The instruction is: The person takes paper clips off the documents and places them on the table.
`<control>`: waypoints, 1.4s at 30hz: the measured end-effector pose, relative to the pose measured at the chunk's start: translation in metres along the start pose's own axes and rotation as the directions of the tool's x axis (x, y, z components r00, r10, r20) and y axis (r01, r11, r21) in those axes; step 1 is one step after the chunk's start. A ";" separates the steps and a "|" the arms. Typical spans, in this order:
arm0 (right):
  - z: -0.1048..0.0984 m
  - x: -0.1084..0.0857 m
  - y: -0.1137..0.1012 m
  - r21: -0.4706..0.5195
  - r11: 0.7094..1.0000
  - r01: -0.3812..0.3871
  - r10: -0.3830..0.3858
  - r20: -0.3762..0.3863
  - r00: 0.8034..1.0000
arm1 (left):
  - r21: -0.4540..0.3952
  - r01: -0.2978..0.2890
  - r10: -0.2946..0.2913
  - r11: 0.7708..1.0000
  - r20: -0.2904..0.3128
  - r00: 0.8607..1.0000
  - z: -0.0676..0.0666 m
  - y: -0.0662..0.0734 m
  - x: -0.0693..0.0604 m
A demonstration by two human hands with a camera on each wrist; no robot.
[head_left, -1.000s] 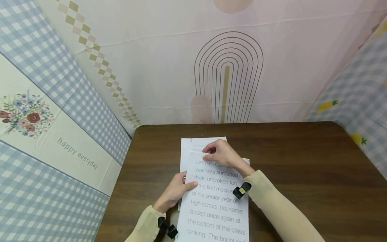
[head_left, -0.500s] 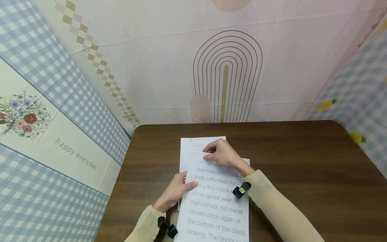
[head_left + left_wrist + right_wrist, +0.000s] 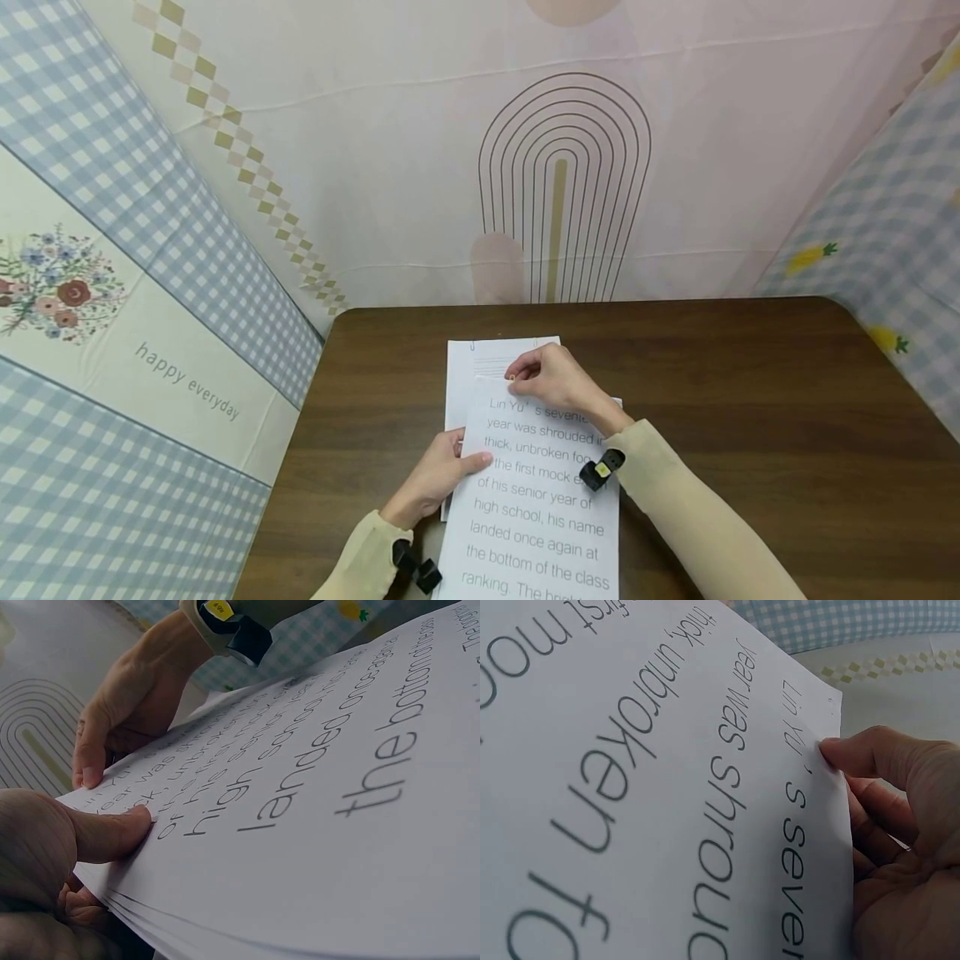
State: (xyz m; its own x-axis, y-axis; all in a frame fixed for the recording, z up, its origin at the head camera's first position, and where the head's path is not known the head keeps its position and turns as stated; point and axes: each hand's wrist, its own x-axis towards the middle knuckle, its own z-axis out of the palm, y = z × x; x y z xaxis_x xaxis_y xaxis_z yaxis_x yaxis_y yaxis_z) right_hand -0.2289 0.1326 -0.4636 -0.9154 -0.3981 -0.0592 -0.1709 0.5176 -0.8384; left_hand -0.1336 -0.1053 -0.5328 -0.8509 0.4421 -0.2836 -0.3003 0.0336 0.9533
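A stack of printed white sheets (image 3: 540, 517) is held tilted up, its large text facing the camera. My left hand (image 3: 433, 477) grips the left edge, thumb (image 3: 124, 834) on the top page and fingers underneath, where several page edges fan slightly. At the top edge my right hand (image 3: 558, 382) pinches the paper, thumb (image 3: 847, 754) on the print and the other fingers behind. A tiny gold-coloured thing (image 3: 512, 377) shows at the right fingertips; what it is I cannot tell. Small marks dot the paper's corner in the right wrist view.
Behind the held stack, another white paper (image 3: 459, 375) with fine lines lies on the brown wooden table (image 3: 750, 400), small clips at its top edge. Patterned cloths (image 3: 405, 183) hang behind the table and at both sides. A black wrist device (image 3: 602, 471) sits on each wrist.
The right hand has shifted very slightly at the top edge, and the gold-coloured thing now shows at its fingertips. The held sheets have moved slightly down and right. The left hand keeps its grip.
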 end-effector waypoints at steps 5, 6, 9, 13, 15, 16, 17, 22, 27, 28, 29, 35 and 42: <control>-0.001 -0.001 0.002 0.008 1.000 -0.006 0.006 -0.010 1.000 | 0.003 -0.002 0.002 1.000 -0.001 1.000 0.001 0.001 0.001; -0.001 -0.001 0.002 0.011 1.000 -0.010 0.010 -0.011 1.000 | 0.004 -0.002 0.002 1.000 -0.001 1.000 0.001 0.001 0.001; -0.002 -0.002 0.004 0.020 1.000 -0.021 0.021 -0.018 1.000 | 0.005 -0.002 0.002 1.000 -0.001 1.000 0.002 0.002 0.001; -0.003 -0.002 0.008 0.024 0.999 -0.025 0.025 -0.032 0.999 | 0.004 0.008 -0.008 1.000 -0.004 1.000 0.004 0.002 0.003; -0.004 -0.002 0.009 0.028 0.999 -0.030 0.032 -0.041 0.999 | 0.003 0.012 -0.012 1.000 -0.006 1.000 0.005 0.003 0.004; -0.005 -0.002 0.010 0.032 0.999 -0.034 0.036 -0.044 0.998 | 0.003 0.014 -0.014 1.000 -0.007 1.000 0.005 0.003 0.004; -0.005 -0.002 0.010 0.037 0.999 -0.040 0.042 -0.048 0.998 | 0.004 0.014 -0.014 1.000 -0.009 1.000 0.005 0.003 0.004; -0.007 -0.003 0.011 0.049 0.997 -0.057 0.061 -0.070 0.996 | 0.005 0.013 -0.013 1.000 -0.011 1.000 0.007 0.003 0.006; -0.010 -0.002 0.012 0.066 0.996 -0.065 0.072 -0.099 0.993 | 0.011 0.015 -0.015 1.000 -0.006 1.000 0.007 0.003 0.007; -0.010 -0.002 0.012 0.074 0.995 -0.068 0.075 -0.100 0.992 | 0.012 0.016 -0.016 1.000 -0.006 1.000 0.007 0.003 0.006; -0.011 -0.002 0.012 0.086 0.994 -0.073 0.081 -0.100 0.992 | 0.012 0.015 -0.015 1.000 -0.004 1.000 0.007 0.003 0.006; -0.017 -0.003 0.011 0.150 0.985 -0.086 0.103 -0.105 0.989 | 0.003 0.003 -0.003 1.000 -0.004 1.000 0.004 0.002 0.004; -0.028 -0.008 0.012 0.173 0.983 -0.065 0.084 -0.109 0.990 | -0.009 -0.002 0.002 1.000 -0.015 1.000 -0.002 0.000 0.001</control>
State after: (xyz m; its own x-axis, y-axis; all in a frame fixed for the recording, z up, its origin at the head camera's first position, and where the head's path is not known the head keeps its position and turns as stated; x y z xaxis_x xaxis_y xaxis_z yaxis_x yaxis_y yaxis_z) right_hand -0.2340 0.1635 -0.4584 -0.9608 -0.2682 -0.0702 -0.0458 0.4032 -0.9139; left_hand -0.1354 -0.1061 -0.5334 -0.8578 0.4285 -0.2837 -0.3028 0.0246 0.9527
